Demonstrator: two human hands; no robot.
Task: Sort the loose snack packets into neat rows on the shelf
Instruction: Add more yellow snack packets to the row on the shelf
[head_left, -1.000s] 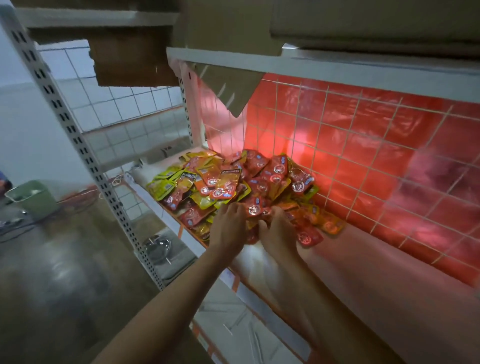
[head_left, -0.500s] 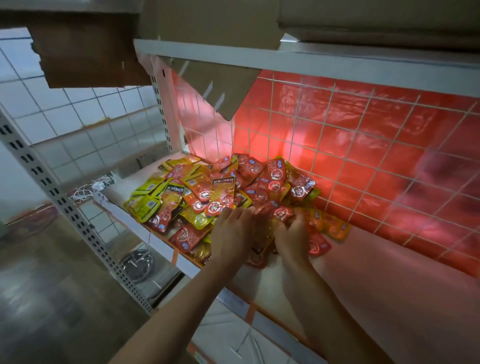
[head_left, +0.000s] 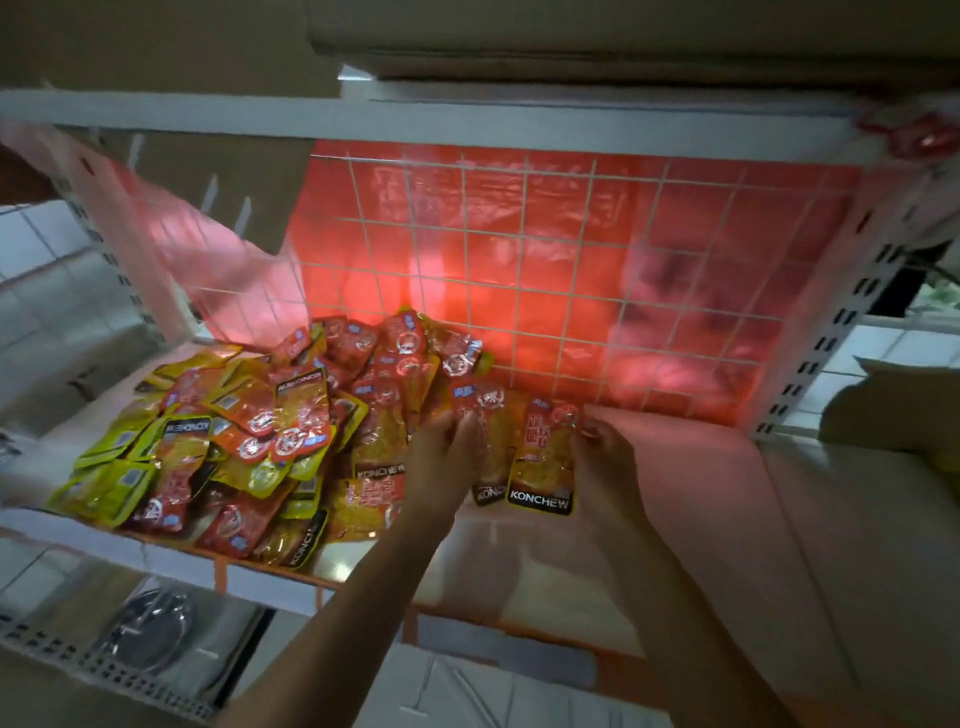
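A loose heap of red and yellow snack packets (head_left: 270, 431) covers the left half of the white shelf (head_left: 727, 519). To its right two packets lie flat side by side, labels toward me. My left hand (head_left: 447, 462) holds the left packet (head_left: 491, 457) near its top edge. The right packet (head_left: 543, 457), marked KONCHEW, is pinched at its upper right corner by my right hand (head_left: 602, 457). Both forearms reach in over the shelf's front edge.
A wire grid backed by red plastic (head_left: 571, 260) closes the shelf's rear. The upper shelf board (head_left: 467, 111) carries cardboard boxes. A perforated upright (head_left: 831, 332) stands at the right. A metal bowl (head_left: 150, 623) sits on the level below.
Both hands have moved right, out of the heap, and now hold two packets laid flat beside it. The camera has turned right and closer to the shelf.
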